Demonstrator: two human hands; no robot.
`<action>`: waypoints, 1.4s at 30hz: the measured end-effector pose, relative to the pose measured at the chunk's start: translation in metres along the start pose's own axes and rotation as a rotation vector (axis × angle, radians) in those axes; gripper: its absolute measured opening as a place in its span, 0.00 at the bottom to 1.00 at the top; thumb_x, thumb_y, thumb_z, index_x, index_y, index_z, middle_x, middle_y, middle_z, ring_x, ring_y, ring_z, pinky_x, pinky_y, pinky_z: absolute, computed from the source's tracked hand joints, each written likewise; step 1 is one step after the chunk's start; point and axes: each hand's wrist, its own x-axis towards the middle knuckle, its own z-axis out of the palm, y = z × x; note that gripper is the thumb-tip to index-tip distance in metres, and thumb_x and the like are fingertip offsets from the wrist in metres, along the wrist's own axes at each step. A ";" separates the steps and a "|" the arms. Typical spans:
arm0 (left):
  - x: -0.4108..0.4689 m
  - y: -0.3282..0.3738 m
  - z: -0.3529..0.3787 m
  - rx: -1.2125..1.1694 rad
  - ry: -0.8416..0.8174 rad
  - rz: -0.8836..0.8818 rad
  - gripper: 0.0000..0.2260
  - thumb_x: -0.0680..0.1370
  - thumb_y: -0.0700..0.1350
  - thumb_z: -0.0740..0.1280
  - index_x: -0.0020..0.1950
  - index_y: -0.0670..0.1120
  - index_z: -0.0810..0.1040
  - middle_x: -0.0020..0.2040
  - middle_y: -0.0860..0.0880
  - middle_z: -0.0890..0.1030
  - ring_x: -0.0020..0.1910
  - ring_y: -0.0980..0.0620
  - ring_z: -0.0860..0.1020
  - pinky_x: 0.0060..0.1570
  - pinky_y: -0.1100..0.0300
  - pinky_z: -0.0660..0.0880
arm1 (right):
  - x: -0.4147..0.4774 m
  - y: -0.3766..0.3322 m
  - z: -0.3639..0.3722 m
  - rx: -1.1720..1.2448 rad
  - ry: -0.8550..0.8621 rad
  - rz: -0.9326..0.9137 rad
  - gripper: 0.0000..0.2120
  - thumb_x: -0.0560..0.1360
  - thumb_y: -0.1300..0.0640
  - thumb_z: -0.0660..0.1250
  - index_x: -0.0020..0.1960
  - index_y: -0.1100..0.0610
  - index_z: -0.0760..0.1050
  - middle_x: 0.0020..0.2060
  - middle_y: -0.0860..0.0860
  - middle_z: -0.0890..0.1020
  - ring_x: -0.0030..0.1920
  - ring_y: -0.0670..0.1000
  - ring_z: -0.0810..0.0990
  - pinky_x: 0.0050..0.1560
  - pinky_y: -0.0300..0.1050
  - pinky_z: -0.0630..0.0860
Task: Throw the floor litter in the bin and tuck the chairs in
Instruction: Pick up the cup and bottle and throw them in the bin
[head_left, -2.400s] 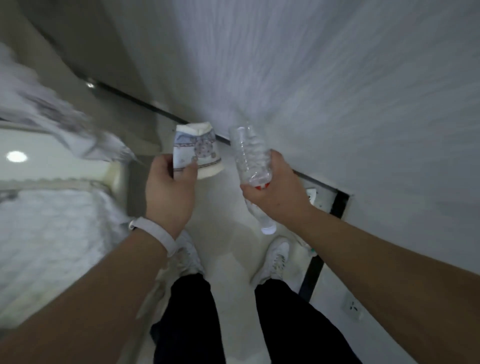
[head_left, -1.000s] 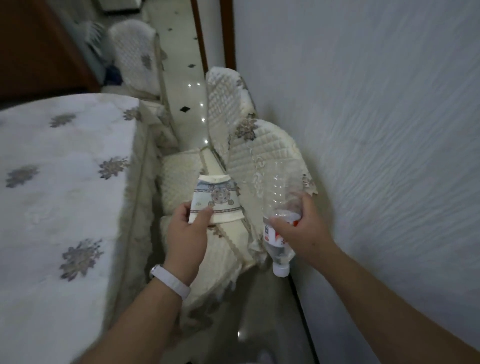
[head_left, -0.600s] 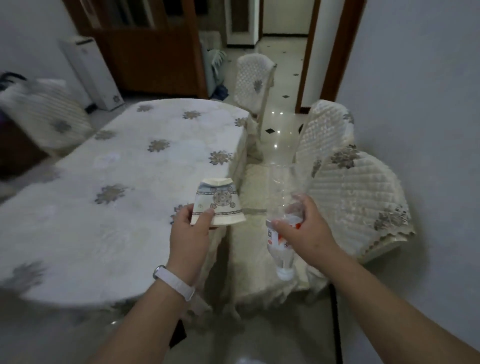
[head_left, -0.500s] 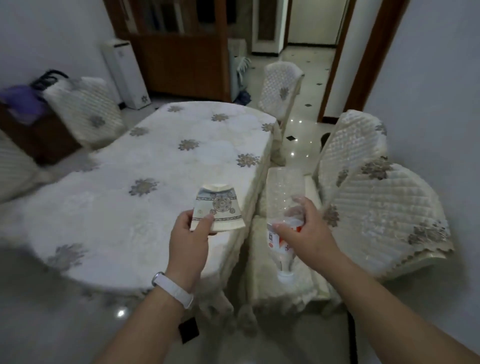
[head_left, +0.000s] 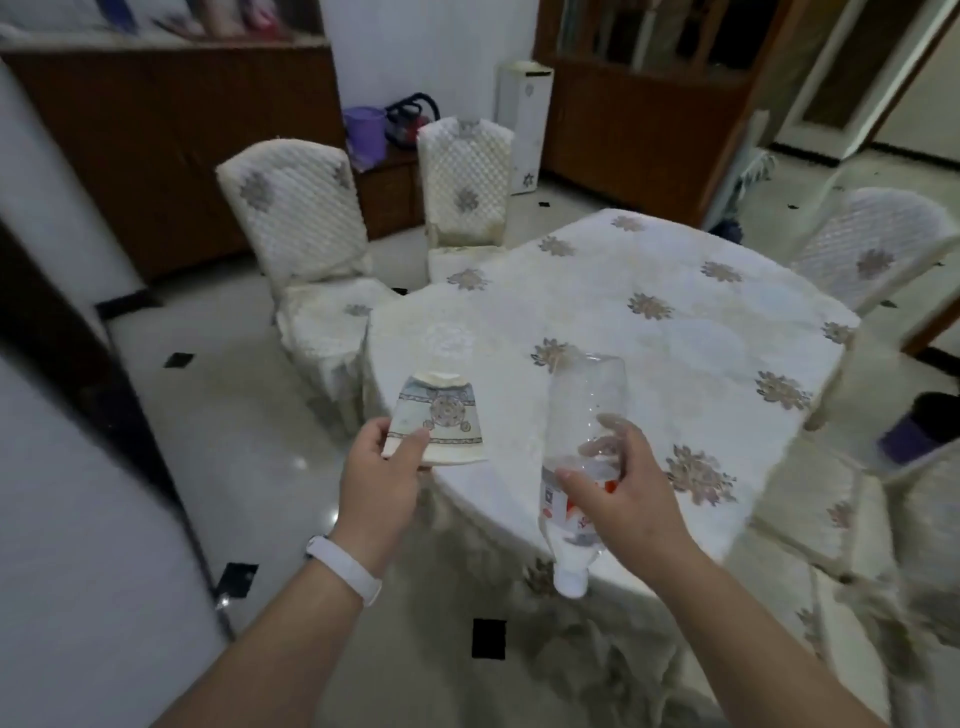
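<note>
The left hand (head_left: 376, 478) pinches a flattened cup (head_left: 439, 426), mouth down. The right hand (head_left: 618, 493) grips a clear bottle (head_left: 587, 395), cap down. A bin (head_left: 909, 441) stands well right of it, contents unseen.

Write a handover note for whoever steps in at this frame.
Left hand grips the paper cup, upside down. Right hand grips the plastic bottle, cap down.
Both are off the floor, held by the table edge.
Likely bin, dark with purple liner, stands far right.
Left: bin both, then tuck in the far-left chair, which stands clear of the table, and the others.
</note>
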 end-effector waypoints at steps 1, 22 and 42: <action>0.010 0.003 -0.010 0.003 0.040 0.010 0.04 0.79 0.43 0.69 0.53 0.46 0.78 0.47 0.49 0.84 0.43 0.53 0.82 0.37 0.62 0.76 | 0.010 -0.005 0.012 -0.007 -0.034 -0.005 0.29 0.72 0.51 0.74 0.68 0.44 0.63 0.55 0.46 0.75 0.48 0.44 0.79 0.30 0.33 0.76; 0.159 0.053 -0.105 0.139 0.607 0.046 0.05 0.79 0.42 0.67 0.54 0.46 0.78 0.48 0.52 0.83 0.39 0.64 0.81 0.33 0.72 0.73 | 0.260 -0.092 0.214 0.005 -0.584 -0.277 0.28 0.71 0.47 0.73 0.66 0.44 0.64 0.51 0.40 0.78 0.40 0.37 0.81 0.46 0.41 0.78; 0.386 0.043 -0.239 -0.030 0.412 -0.008 0.06 0.79 0.44 0.68 0.56 0.47 0.78 0.49 0.53 0.85 0.47 0.57 0.83 0.41 0.64 0.76 | 0.366 -0.149 0.385 -0.145 -0.403 -0.164 0.31 0.71 0.50 0.75 0.69 0.47 0.65 0.48 0.36 0.76 0.43 0.32 0.76 0.38 0.28 0.71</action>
